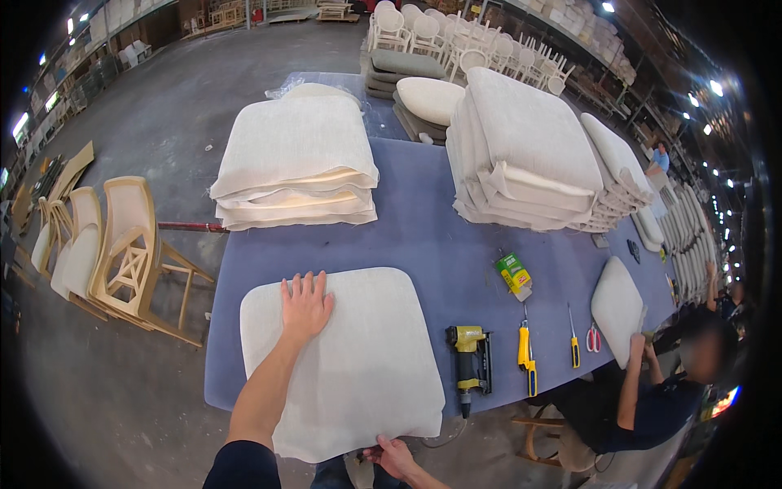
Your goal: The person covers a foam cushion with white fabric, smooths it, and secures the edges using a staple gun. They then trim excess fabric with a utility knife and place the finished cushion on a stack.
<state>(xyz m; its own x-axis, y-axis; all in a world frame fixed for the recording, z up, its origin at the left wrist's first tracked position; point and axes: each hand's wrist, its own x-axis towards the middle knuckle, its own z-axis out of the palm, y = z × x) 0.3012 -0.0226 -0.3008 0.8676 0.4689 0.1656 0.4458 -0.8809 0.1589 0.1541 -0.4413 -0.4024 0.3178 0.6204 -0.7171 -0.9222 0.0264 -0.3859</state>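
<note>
Fingers (308, 285) of the left hand (305, 318) are released and spread, laid flat on the upper left part of a pale fabric cushion (350, 367). On the right hand (394, 458) we note bent fingers at the cushion's near edge, beside a small dark item; we cannot tell whether they grasp the edge, that item or neither.

We find the cushion face up at the near side of the blue-covered bench (415, 220), its near edge overhanging. Just right of it lies a yellow-and-black pneumatic gun (467, 359). Further right we record a yellow-handled tool (524, 346) whose kind we cannot confirm, a screwdriver (574, 350) and red-handled scissors (594, 339). A green box (513, 275) sits above the yellow-handled tool.

Beyond the cushion, well apart from it, we log a left stack (293, 151) of similar pale cushions and a taller right stack (529, 122), both on the bench. At the right side a seated co-worker (664, 407) holds a second cushion (617, 301), tilted, with both hands.

Outside the bench, we observe light wooden chairs (129, 213) on the floor (175, 106) at left and many white chairs (425, 26) grouped at the far end.
</note>
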